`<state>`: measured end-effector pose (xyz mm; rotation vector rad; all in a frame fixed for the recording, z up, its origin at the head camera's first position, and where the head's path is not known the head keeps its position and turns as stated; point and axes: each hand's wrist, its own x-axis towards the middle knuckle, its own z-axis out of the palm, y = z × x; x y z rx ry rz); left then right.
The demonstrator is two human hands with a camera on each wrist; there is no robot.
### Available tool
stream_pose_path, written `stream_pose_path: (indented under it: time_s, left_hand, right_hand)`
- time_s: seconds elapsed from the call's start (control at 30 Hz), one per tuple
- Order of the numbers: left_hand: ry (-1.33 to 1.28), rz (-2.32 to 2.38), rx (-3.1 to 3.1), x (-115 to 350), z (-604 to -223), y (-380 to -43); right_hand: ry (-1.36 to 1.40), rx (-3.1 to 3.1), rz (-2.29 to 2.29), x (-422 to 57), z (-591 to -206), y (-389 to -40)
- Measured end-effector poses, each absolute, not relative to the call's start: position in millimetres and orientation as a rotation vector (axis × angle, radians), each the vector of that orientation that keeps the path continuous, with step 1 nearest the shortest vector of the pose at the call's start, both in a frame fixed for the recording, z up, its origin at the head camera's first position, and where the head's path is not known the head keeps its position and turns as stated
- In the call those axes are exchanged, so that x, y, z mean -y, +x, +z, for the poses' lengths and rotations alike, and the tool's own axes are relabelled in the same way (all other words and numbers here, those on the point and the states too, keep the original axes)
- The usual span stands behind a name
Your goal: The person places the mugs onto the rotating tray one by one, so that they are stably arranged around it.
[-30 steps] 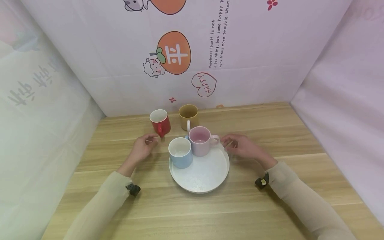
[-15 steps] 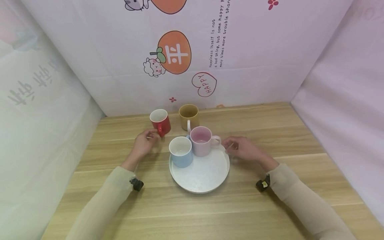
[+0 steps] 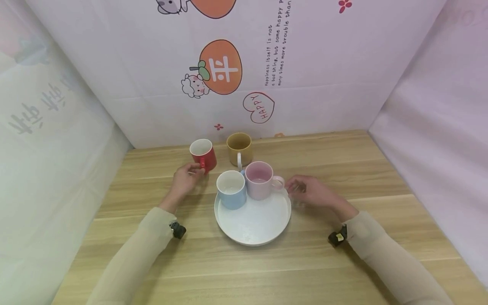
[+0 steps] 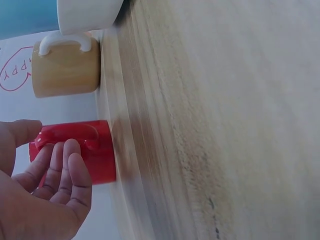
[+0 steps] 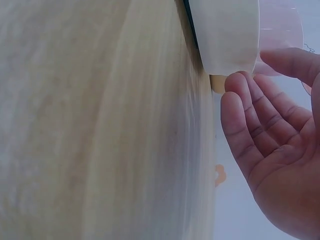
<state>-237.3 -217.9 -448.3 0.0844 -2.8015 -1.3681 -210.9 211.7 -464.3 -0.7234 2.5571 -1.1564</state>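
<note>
A round white tray (image 3: 253, 226) holds a light blue mug (image 3: 232, 195) and a pink mug (image 3: 260, 186) side by side on its far half. At the tray's right edge my right hand (image 3: 310, 191) pinches the rim; the right wrist view shows the thumb at the upper edge and fingers against the side wall (image 5: 225, 40). My left hand (image 3: 185, 178) is at the handle of a red mug (image 3: 207, 159), left of the tray. In the left wrist view its relaxed fingers (image 4: 70, 160) overlap the handle, with the thumb apart from them.
A yellow mug (image 3: 239, 148) with a white handle stands behind the tray, right of the red mug. The wooden table (image 3: 228, 279) meets a printed white cloth wall (image 3: 324, 84) at the back, with cloth on both sides too.
The blue and pink mugs have shifted clockwise with the tray's surface, while my right hand moved slightly right and down along the rim. My left hand has come closer to the red mug's handle.
</note>
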Motion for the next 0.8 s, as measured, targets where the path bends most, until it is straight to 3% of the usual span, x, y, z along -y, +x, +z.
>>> stream_pose_path:
  time_s: [0.8]
  left_hand:
    - [0.164, -1.359, 2.739, 213.8, -451.7, -242.6]
  right_hand:
    - [-0.776, -2.557, -1.065, -213.6, -460.5, -210.5]
